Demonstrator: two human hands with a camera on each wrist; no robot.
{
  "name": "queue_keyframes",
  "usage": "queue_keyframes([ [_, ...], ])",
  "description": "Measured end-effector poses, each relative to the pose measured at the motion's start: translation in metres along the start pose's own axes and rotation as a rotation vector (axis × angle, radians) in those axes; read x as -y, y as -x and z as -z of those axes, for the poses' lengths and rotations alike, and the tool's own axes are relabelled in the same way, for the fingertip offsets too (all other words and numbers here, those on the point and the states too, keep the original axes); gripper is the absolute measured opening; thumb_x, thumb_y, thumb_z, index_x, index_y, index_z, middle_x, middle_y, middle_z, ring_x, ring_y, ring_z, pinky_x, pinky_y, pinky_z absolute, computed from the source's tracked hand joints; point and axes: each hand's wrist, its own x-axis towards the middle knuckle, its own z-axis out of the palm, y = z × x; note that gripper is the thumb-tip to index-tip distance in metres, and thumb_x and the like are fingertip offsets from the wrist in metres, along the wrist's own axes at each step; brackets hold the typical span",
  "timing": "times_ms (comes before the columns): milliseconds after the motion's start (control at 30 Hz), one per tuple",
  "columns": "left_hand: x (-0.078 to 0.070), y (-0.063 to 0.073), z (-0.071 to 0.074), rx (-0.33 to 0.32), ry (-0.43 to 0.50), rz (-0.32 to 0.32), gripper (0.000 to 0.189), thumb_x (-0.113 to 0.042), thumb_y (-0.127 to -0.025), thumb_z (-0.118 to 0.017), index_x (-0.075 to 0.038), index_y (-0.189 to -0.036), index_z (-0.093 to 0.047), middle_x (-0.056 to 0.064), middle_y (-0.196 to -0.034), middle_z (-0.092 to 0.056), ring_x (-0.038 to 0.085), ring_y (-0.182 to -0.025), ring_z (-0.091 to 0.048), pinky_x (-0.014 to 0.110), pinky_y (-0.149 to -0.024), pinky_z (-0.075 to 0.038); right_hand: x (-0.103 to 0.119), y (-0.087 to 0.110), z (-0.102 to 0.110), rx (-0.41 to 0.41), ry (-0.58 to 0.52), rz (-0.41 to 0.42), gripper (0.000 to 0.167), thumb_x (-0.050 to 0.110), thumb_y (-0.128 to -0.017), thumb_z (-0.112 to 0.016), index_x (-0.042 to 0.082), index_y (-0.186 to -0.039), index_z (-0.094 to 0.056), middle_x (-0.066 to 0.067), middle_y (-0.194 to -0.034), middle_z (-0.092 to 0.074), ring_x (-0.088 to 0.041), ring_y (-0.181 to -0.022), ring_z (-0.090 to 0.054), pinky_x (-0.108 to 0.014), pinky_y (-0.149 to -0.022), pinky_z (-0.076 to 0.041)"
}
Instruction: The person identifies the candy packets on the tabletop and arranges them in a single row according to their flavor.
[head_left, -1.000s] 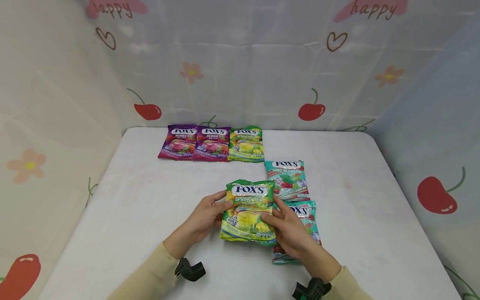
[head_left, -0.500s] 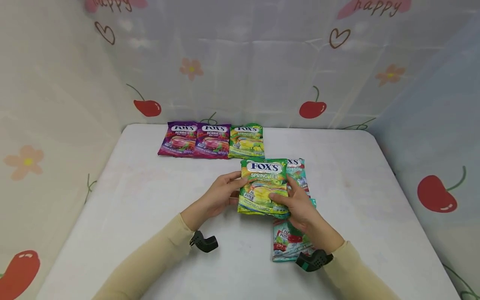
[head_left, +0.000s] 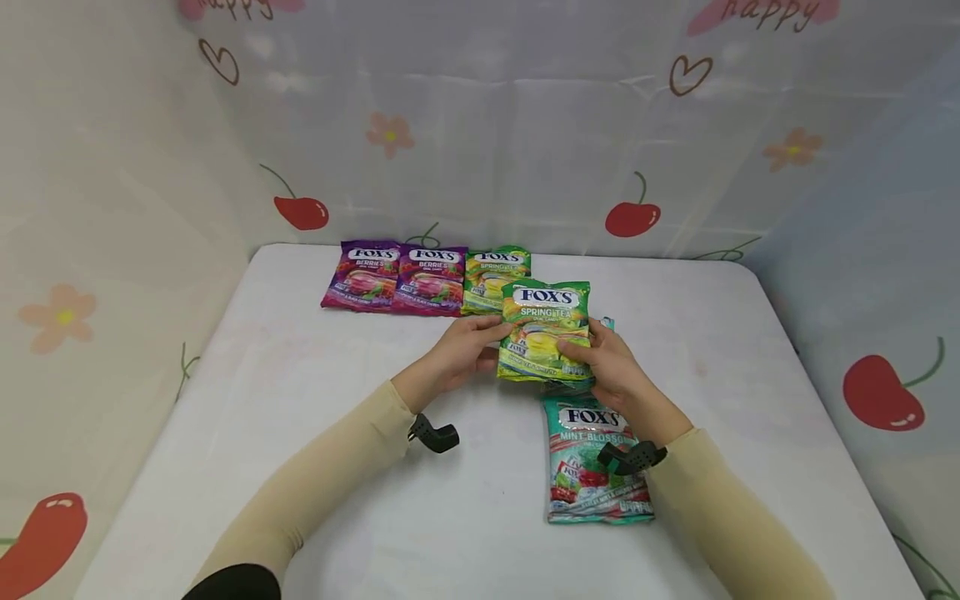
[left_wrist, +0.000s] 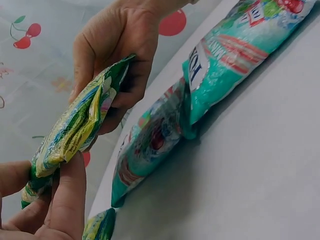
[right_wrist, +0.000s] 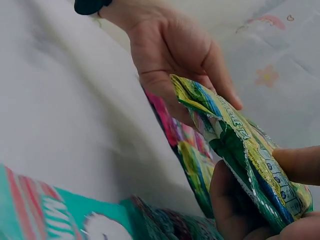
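Between both hands, a green-yellow Spring Tea candy bag point(head_left: 543, 333) hangs above the table. My left hand point(head_left: 459, 352) pinches its left edge, and my right hand point(head_left: 622, 379) grips its right side with the thumb on the front. In the left wrist view the bag shows edge-on, lifted off the tabletop. Below my right hand lies a teal Mint Blossom candy bag point(head_left: 588, 483), partly covered by the wrist camera. A second Mint Blossom bag point(left_wrist: 150, 145) lies just beyond it, mostly hidden behind the held bag in the head view.
At the table's back edge, two purple Berries candy bags point(head_left: 363, 279) and another Spring Tea bag point(head_left: 489, 271) lie side by side. The held bag overlaps that Spring Tea bag's corner in the head view. A printed curtain point(head_left: 510, 167) hangs behind the white table point(head_left: 360, 500).
Both hands have carried the Spring Tea bag away from me and to the right, toward the back row. The nearer Mint Blossom bag has come into fuller view; the back row stays put.
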Motion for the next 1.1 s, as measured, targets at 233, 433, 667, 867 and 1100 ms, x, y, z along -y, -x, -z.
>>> queue_keyframes([
  [233, -0.011, -0.022, -0.007, -0.03, 0.081, 0.056, 0.052, -0.024, -0.102, -0.067, -0.012, -0.151, -0.053, 0.01, -0.136, -0.067, 0.021, -0.107, -0.072, 0.039, -0.099, -0.059, 0.01, -0.02, 0.018, -0.03, 0.03, -0.03, 0.07, 0.03, -0.103, -0.065, 0.018, -0.161, -0.029, -0.005, -0.13, -0.061, -0.012, -0.104, -0.07, -0.027, -0.086, -0.062],
  [433, -0.027, -0.039, -0.013, -0.03, 0.181, 0.081, 0.052, -0.009, -0.101, -0.066, -0.012, -0.151, -0.053, 0.014, -0.141, -0.062, 0.025, -0.12, -0.068, 0.04, -0.106, -0.055, 0.022, -0.037, 0.035, -0.012, -0.022, -0.028, 0.067, 0.03, -0.104, -0.063, 0.014, -0.16, -0.03, -0.003, -0.127, -0.061, -0.011, -0.105, -0.07, -0.027, -0.087, -0.062],
  [667, -0.045, -0.061, -0.022, -0.097, 0.096, 0.066, 0.051, -0.009, -0.099, -0.069, -0.015, -0.148, -0.057, 0.012, -0.138, -0.065, 0.018, -0.103, -0.068, 0.033, -0.097, -0.06, 0.04, -0.059, 0.054, -0.004, 0.035, -0.039, 0.069, 0.031, -0.104, -0.063, 0.013, -0.161, -0.028, -0.004, -0.126, -0.06, -0.012, -0.101, -0.07, -0.028, -0.085, -0.063],
  [867, -0.059, -0.078, -0.025, -0.203, 0.008, 0.029, 0.043, -0.012, -0.097, -0.073, -0.016, -0.14, -0.066, 0.007, -0.131, -0.07, 0.015, -0.097, -0.069, 0.03, -0.091, -0.061, 0.053, -0.084, 0.061, -0.034, 0.068, -0.018, 0.065, 0.03, -0.105, -0.06, 0.012, -0.161, -0.031, -0.005, -0.127, -0.059, -0.012, -0.101, -0.068, -0.026, -0.082, -0.062],
  [1100, -0.063, -0.095, -0.029, -0.241, -0.031, 0.003, 0.043, -0.009, -0.099, -0.07, -0.009, -0.141, -0.063, 0.011, -0.135, -0.066, 0.016, -0.097, -0.065, 0.034, -0.101, -0.058, 0.059, -0.106, 0.071, -0.074, 0.172, -0.007, 0.061, 0.023, -0.108, -0.056, 0.007, -0.161, -0.031, -0.012, -0.138, -0.052, -0.014, -0.107, -0.062, -0.021, -0.081, -0.06],
])
